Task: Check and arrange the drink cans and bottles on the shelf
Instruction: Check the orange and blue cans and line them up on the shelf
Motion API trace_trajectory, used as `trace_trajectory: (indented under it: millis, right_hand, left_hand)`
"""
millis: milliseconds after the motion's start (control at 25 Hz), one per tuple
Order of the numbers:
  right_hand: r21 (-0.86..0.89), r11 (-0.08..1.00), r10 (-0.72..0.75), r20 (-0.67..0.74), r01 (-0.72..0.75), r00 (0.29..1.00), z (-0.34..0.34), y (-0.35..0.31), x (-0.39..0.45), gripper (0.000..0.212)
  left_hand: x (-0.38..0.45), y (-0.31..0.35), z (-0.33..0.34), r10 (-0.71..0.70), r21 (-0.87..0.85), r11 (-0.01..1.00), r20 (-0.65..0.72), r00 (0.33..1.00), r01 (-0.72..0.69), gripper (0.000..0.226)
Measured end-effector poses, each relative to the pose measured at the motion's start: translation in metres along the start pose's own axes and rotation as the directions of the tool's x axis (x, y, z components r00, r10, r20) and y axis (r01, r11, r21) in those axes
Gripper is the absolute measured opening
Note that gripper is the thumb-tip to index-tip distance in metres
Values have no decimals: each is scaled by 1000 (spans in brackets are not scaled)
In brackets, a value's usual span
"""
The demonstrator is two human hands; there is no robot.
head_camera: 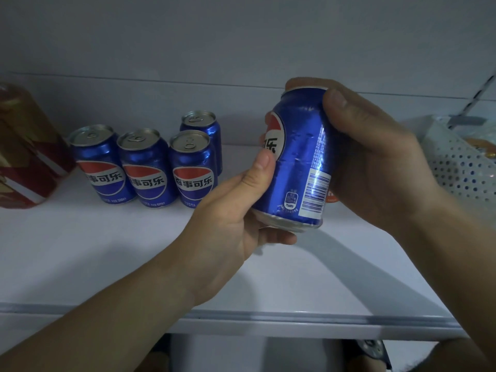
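Blue cola can (298, 157) held up in air, ctr-right of frame, above the white shelf (107, 251), not resting on it. Both hands on it: left hand (241, 210) cups the base, thumb pressed on the side wall; right hand (375, 162) wraps the far side and top rim, thumb curled over the shoulder. Can tilted, top leaning away, barcode and small print facing the viewer, logo rolled off to the left. Reads as a label/date check, so two-hand hold prob. for turning it. Skin of can looks wrinkled/dented, poss. why it's being inspected. Mid-left of frame: four matching cans (150, 162), upright, three in a front row touching or nearly so, logos forward, one behind the rightmost. Red-gold cans (24, 162) at far left edge, blurred. White perforated packet (456, 162) at right edge, contents unclear. Likely slot for held can: back row, beside the lone rear can.
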State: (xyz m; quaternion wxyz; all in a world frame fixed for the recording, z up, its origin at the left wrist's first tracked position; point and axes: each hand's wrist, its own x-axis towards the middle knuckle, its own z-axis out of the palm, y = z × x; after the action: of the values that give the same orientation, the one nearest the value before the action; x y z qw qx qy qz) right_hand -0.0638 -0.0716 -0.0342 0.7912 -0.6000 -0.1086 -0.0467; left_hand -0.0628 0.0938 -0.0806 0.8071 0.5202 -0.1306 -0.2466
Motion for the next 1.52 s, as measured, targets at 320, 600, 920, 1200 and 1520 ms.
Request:
trace_trajectory:
  millis: [320, 600, 920, 1200, 1520]
  right_hand:
    - [-66, 996, -58, -34, 55, 998, -1, 3, 1, 35]
    - [-74, 995, -58, 23, 60, 998, -2, 1, -1, 40]
    - [-80, 996, -33, 68, 38, 997, -3, -1, -3, 41]
    - [-164, 986, -32, 15, 34, 999, -3, -2, -4, 36]
    - [-155, 985, -76, -23, 71, 997, -4, -4, -4, 42]
  left_hand:
    - [2, -6, -3, 56, 7, 998, -16, 998, -56, 65]
    - [1, -3, -6, 41, -42, 998, 21, 999, -40, 48]
    - [6, -1, 0, 15, -46, 999, 11, 1000, -14, 43]
    - [-1, -14, 2, 57, -28, 998, -53, 997, -58, 45]
    - [2, -11, 3, 119, 25, 993, -82, 990, -117, 41]
